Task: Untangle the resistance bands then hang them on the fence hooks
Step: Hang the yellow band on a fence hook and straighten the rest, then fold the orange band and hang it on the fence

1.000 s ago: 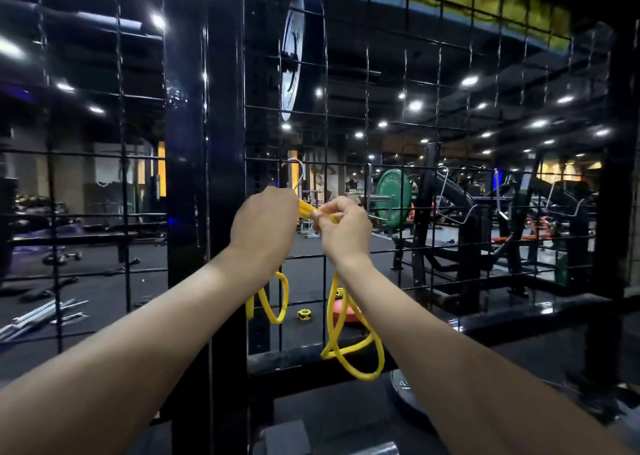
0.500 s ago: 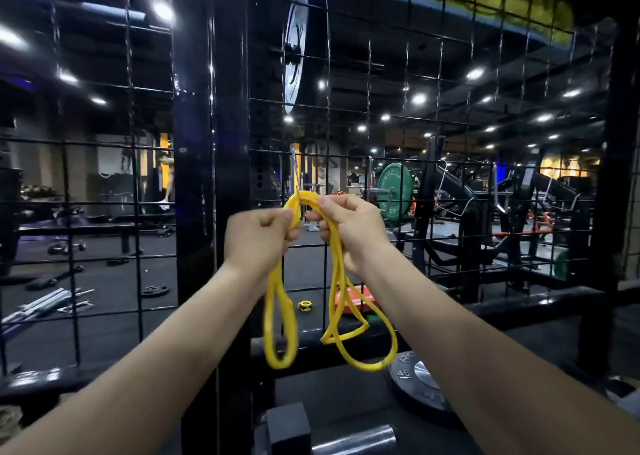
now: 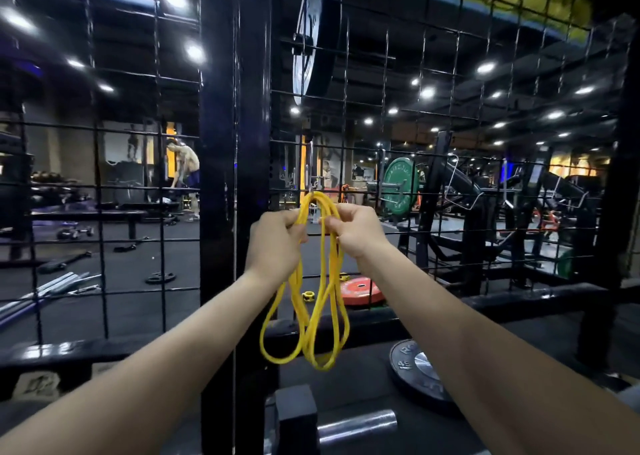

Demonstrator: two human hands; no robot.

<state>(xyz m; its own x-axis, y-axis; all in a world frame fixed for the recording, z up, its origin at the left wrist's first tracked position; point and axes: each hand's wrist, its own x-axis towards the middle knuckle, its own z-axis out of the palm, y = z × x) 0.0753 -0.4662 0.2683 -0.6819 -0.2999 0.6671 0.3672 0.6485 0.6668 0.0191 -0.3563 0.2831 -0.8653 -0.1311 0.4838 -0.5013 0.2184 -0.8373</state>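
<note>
Item: my left hand, fingers curled round the left strands of the yellow resistance band, gripping them just below the top of the loop. Item: my right hand, thumb and fingers pinching the right strands of the same band at about the same height. The two hands sit close together, the band's top arc rising between them.

Item: the band's top, level with a small metal hook on the wire fence; the arc sits right at the hook's lower end, but I cannot tell whether it is over the hook or only held up against it. Below my hands the band hangs in several long loops that cross one another, the lowest bends dangling in front of the fence's bottom rail.

Item: black upright post, just left of my left hand, dividing two fence panels. Item: grey weight plate, lying flat at lower right on my side of the fence. Item: red weight plate, on the floor beyond the mesh. Item: green plate on a bar, further back right. Item: a person bending forward, far left background.
</note>
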